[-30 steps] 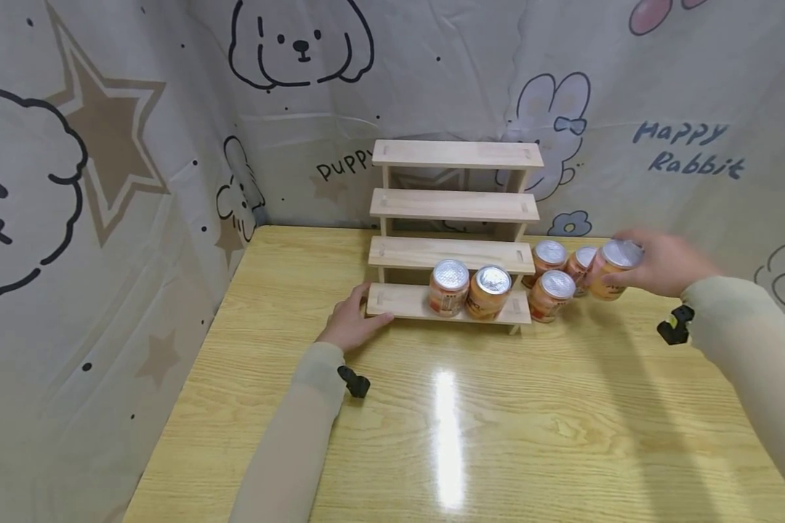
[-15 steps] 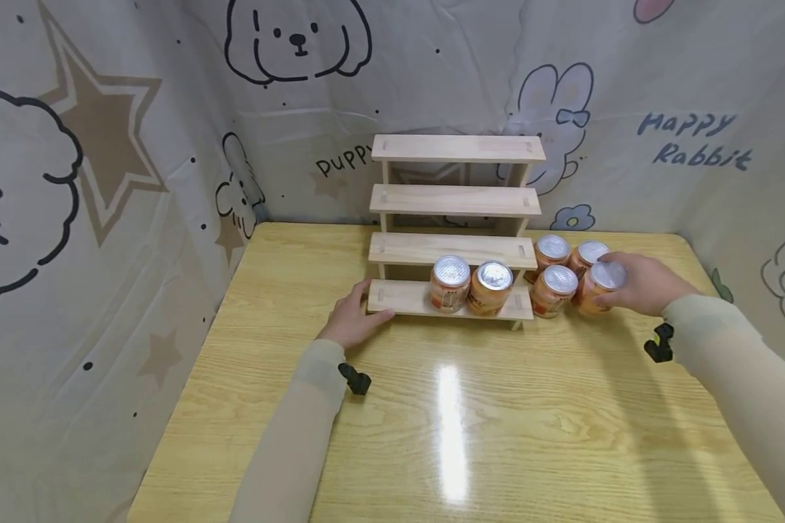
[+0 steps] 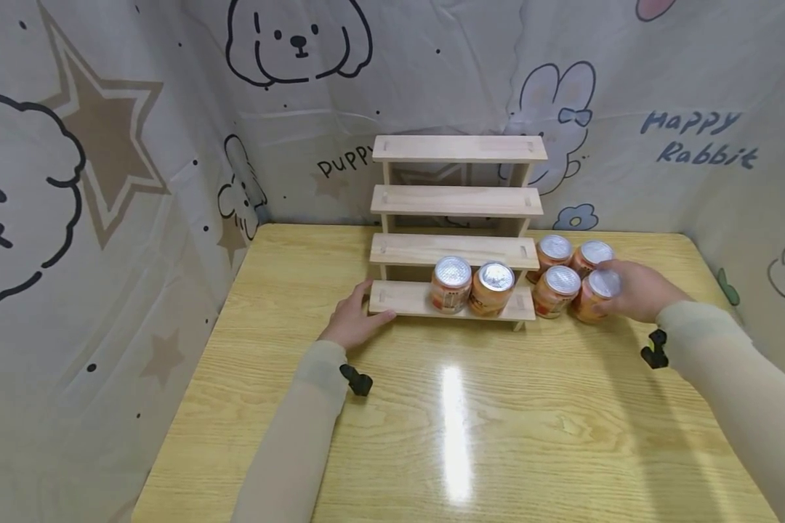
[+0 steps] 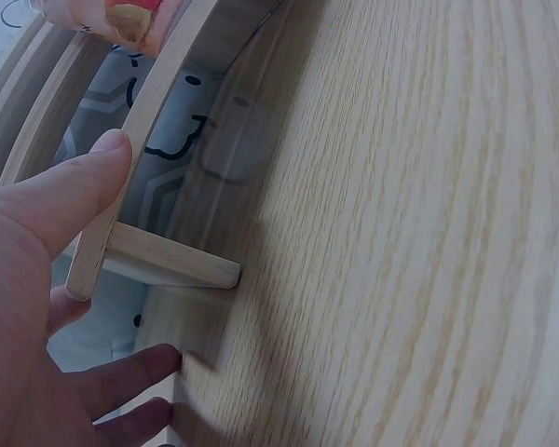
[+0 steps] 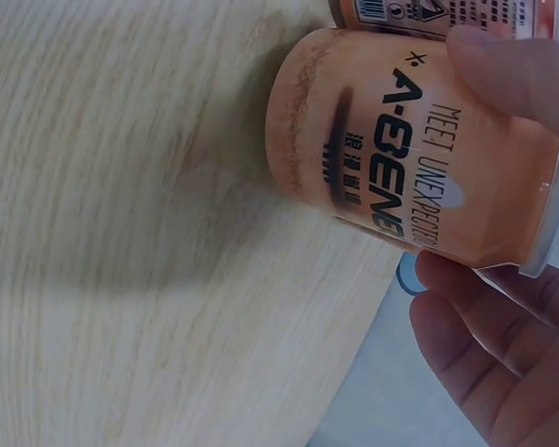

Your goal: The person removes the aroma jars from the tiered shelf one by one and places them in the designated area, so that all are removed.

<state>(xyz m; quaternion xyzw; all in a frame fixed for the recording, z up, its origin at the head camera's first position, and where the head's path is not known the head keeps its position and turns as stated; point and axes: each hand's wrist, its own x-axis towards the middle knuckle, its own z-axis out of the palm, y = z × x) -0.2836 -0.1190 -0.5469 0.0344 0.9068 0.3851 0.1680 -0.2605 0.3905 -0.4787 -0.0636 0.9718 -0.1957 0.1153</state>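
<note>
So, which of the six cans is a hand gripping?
The front-right can of the four beside the rack; it alone is gripped, by the right hand.

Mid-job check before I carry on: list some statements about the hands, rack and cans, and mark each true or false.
1. The right hand grips a can. True.
2. The left hand holds a can. False: it pinches the left end of the lowest shelf.
3. Two cans stand on the lowest shelf. True.
4. The wooden rack has three shelves. False: it has four.
5. All six cans in the head view have silvery tops. True.
</note>
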